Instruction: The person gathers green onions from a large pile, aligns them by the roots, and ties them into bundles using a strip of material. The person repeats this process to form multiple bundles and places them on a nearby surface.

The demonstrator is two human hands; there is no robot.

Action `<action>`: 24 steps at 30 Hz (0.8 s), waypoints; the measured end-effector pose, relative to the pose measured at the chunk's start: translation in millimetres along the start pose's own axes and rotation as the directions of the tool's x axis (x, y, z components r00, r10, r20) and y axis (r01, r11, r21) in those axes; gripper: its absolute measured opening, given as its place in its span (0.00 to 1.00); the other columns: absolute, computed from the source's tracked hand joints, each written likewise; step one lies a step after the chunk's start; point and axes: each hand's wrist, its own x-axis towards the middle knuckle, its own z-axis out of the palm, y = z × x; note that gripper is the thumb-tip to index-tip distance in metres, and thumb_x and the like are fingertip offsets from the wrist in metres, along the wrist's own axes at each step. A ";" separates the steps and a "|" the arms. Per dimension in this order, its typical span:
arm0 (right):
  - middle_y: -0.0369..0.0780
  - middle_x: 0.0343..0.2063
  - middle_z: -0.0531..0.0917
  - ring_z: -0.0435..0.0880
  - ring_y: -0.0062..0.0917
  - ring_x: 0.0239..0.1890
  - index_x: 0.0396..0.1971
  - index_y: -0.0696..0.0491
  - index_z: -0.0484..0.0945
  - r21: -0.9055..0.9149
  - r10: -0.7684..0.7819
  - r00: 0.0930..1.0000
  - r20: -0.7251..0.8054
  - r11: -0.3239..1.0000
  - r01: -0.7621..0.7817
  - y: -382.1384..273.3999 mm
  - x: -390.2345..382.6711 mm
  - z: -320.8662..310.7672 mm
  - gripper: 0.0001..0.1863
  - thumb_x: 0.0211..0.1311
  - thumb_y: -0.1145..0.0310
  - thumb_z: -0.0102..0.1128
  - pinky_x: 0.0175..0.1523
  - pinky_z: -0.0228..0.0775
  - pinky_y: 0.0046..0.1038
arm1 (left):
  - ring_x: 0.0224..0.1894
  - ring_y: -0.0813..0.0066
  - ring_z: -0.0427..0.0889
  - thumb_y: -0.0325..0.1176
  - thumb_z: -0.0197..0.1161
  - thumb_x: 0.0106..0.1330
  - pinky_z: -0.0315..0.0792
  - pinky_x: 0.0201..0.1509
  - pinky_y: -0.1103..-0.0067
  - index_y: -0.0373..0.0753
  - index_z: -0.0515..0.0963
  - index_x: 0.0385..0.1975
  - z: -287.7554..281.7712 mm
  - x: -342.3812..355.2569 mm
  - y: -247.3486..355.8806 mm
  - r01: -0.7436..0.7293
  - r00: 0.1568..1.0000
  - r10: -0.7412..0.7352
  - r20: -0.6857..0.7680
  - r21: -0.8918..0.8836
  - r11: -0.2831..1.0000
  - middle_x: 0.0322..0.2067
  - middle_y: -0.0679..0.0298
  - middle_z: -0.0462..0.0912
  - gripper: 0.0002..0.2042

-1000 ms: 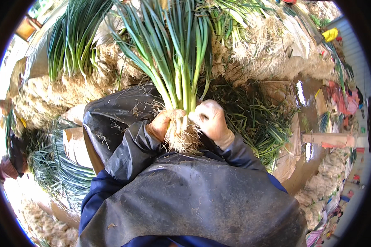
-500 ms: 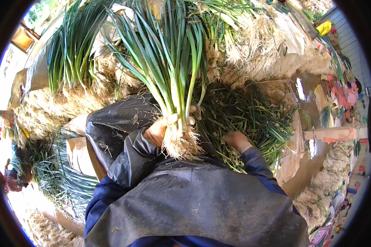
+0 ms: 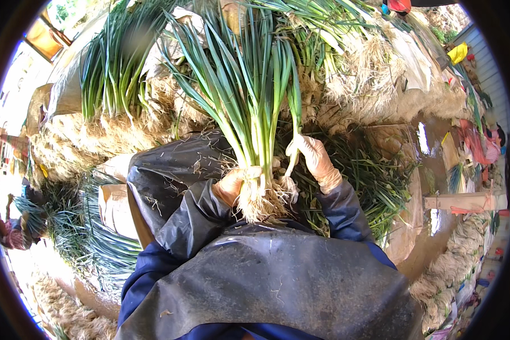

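Note:
A bunch of green onions stands upright over my lap, leaves pointing away from me and pale roots hanging at the near end. My left hand is closed around the white stems just above the roots. At the bunch's right side, my right hand in a pale glove pinches one green onion stalk that leans a little apart from the others. The fingertips of my left hand are partly hidden behind the stems.
A dark apron covers my lap. Loose green trimmings are heaped to the right. Ahead lies a long pile of green onions with roots toward me; more green onions lie left. A wooden beam juts in at right.
My right hand has come up from the trimmings heap to the bunch and closed on a stalk at its right side. My left hand keeps its hold. The whole view has shifted slightly.

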 end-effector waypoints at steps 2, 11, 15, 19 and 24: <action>0.36 0.19 0.78 0.75 0.20 0.19 0.24 0.56 0.78 -0.101 0.088 0.992 -0.094 0.990 -0.097 -6.4 -3.3 11.1 0.21 0.76 0.61 0.47 0.25 0.67 0.25 | 0.54 0.49 0.79 0.40 0.66 0.61 0.73 0.61 0.60 0.33 0.66 0.62 6.1 3.3 -5.1 0.026 0.999 -0.022 0.036 -0.121 0.992 0.49 0.48 0.79 0.31; 0.36 0.16 0.70 0.74 0.32 0.21 0.19 0.52 0.72 -0.519 -0.617 0.778 0.121 0.629 0.579 -45.9 -60.9 68.0 0.10 0.54 0.72 0.64 0.29 0.69 0.31 | 0.48 0.61 0.81 0.37 0.63 0.64 0.75 0.58 0.65 0.33 0.73 0.56 7.0 7.1 -15.4 0.054 0.992 -0.085 -0.090 -0.298 0.953 0.48 0.53 0.80 0.22; 0.38 0.25 0.80 0.79 0.25 0.25 0.28 0.55 0.75 -0.229 -0.475 0.879 -0.033 0.860 0.456 -43.3 -68.5 44.6 0.07 0.67 0.74 0.50 0.34 0.72 0.27 | 0.44 0.64 0.83 0.38 0.64 0.64 0.78 0.52 0.67 0.32 0.69 0.59 14.1 9.7 -13.0 0.134 0.991 -0.119 0.065 -0.313 0.940 0.48 0.53 0.80 0.26; 0.38 0.41 0.84 0.80 0.18 0.36 0.43 0.57 0.78 -0.324 -0.056 0.900 -0.433 0.941 -0.097 -15.6 -27.4 10.0 0.14 0.74 0.62 0.51 0.41 0.72 0.23 | 0.41 0.65 0.84 0.37 0.67 0.62 0.81 0.48 0.66 0.36 0.73 0.55 23.1 6.8 -8.8 0.022 0.996 -0.040 -0.074 -0.227 0.974 0.52 0.51 0.79 0.23; 0.37 0.28 0.84 0.80 0.24 0.31 0.38 0.57 0.82 -0.275 0.140 0.967 -0.214 0.941 -0.198 -9.7 27.8 7.0 0.18 0.70 0.55 0.55 0.36 0.71 0.28 | 0.37 0.64 0.85 0.38 0.69 0.61 0.82 0.43 0.68 0.33 0.74 0.53 25.2 7.1 -7.1 0.073 0.985 -0.095 -0.143 -0.151 0.986 0.44 0.51 0.83 0.23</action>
